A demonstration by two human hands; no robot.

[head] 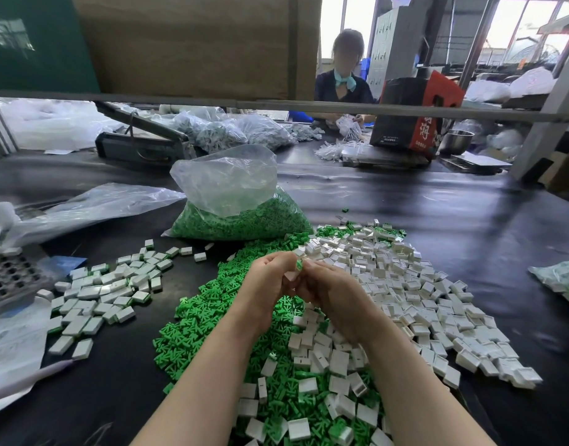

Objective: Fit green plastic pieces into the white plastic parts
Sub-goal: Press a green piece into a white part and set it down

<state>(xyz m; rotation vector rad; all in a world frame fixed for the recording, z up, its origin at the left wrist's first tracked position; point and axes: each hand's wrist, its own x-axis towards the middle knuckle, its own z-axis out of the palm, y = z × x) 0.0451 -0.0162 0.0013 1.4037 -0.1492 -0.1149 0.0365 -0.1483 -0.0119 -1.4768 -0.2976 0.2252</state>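
While both my hands meet at the middle of the frame, the finished pile (106,294) of white shells with green showing at their edges lies at centre left on the black counter (469,214). Right of it sprawls the loose heap of green plastic pieces (196,329), fed from the clear bag (238,214) above. My left hand (270,284) curls round a white plastic part (291,275), pinched by its flat sides. My right hand (328,291) pinches a green piece (299,264) at its outer edge, fingers bent close. Whether it is seated yet I cannot tell. Both parts look light, stiff and smooth, so I judge they could slip or tip askew; I'd grip the shell by its walls and press the green piece squarely. Farther right spreads the heap of empty white plastic parts (421,294).
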